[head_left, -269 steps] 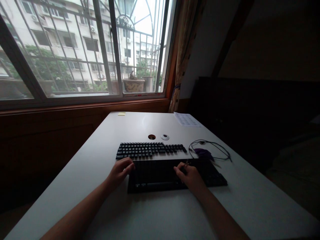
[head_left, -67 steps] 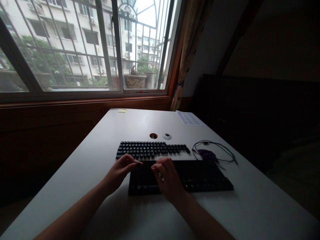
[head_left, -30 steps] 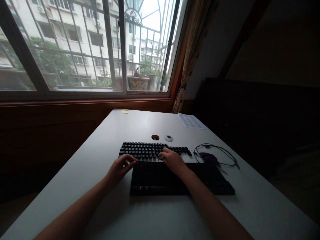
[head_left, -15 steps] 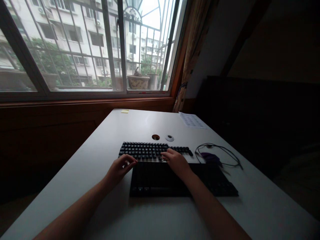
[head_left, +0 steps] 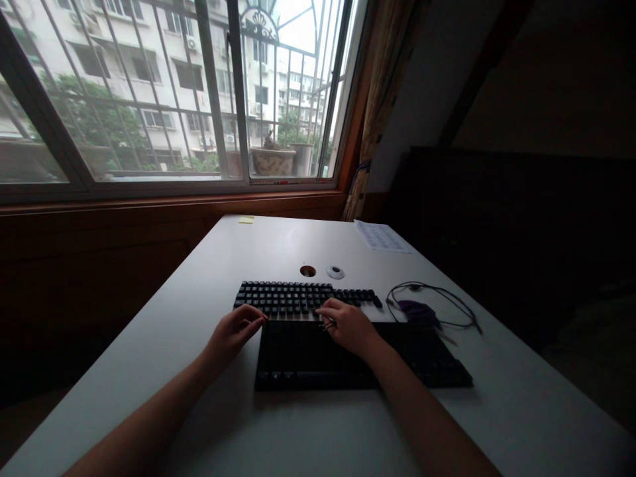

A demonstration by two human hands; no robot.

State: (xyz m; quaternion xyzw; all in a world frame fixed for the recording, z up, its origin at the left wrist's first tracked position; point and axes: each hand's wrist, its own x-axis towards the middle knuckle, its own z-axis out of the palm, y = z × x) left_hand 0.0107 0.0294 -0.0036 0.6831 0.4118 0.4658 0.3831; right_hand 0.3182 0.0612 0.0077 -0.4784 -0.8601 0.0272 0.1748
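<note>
A black keyboard lies on the table, most of its surface dark, with a few keycaps showing along the front left edge. Loose black keycaps stand in rows just behind it. At the keyboard's back left corner is my left hand, thumb and index finger pinched together; whatever is between them is hidden. My right hand is curled over the keyboard's back edge, its fingertips at the front row of loose keycaps. A thin metal wire tool sticks out from under its curled fingers.
To the right lie a coiled black cable and a dark purple cloth-like item. Further back are a round hole in the tabletop, a ring-shaped cover, printed paper and a yellow sticky note.
My right hand's fingertips have shifted slightly left onto the loose keycaps, and the wire tool has swung down toward the keyboard. My left hand stays pinched at the corner.
</note>
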